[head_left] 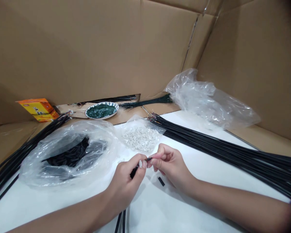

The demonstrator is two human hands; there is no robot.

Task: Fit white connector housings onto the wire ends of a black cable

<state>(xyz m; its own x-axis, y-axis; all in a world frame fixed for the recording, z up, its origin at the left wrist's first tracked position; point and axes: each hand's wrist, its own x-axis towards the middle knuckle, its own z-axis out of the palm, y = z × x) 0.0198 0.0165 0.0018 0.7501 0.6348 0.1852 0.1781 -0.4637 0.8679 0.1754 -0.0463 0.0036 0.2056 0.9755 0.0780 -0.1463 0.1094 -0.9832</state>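
My left hand (128, 178) is closed, with a black cable (134, 172) in its grip. A small white connector (140, 163) shows between its thumb and finger. Close against it, my right hand (171, 163) pinches a thin dark tip (148, 159) that sticks out from the left fingers. Whether that tip is cable or sleeve I cannot tell. A short black sleeve (161, 181) lies on the white table just below the right hand. Two black cable lengths (121, 221) emerge beneath the left wrist.
Left stands an open plastic bag (36, 166) of black sleeves; a smaller bag holds white connectors (142, 137). Black cable bundles lie at right (208, 145) and far left (8, 184). Behind are a plate (117, 106) of green bits, an orange-yellow packet (38, 110), crumpled plastic (203, 100) and cardboard walls (99, 48).
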